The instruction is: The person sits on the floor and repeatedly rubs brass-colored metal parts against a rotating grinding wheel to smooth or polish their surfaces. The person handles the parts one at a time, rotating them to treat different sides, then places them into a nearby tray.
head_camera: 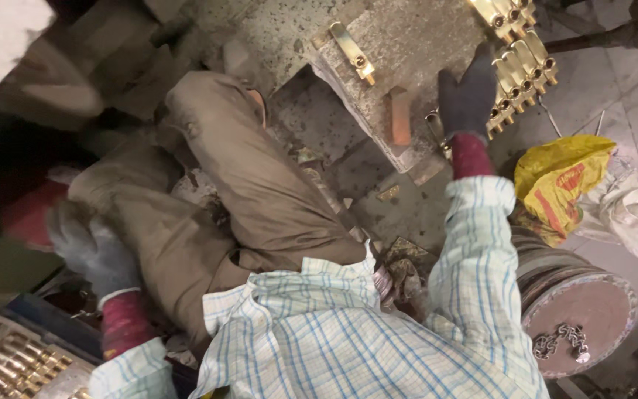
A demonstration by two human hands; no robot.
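My right hand [467, 92], in a dark glove with a red cuff, reaches out over a grey stone slab [407, 37]. Its spread fingers rest against a row of brass fittings [520, 70]; nothing is clasped in it. A small brass piece [437, 129] lies just under the wrist. My left hand [91, 250], in a grey glove, hangs blurred at the lower left beside my bent knee in brown trousers [260, 192]. Its fingers are loosely curled, and whether it holds anything is unclear. Below it sits a tray of brass parts [16, 362].
A single brass fitting [352, 52] and a reddish block [400, 114] lie on the slab. More brass fittings [507, 15] are at the top edge. A yellow bag [555, 181], a white sack [633, 214] and a round disc [581, 299] bearing a chain [563, 340] crowd the right.
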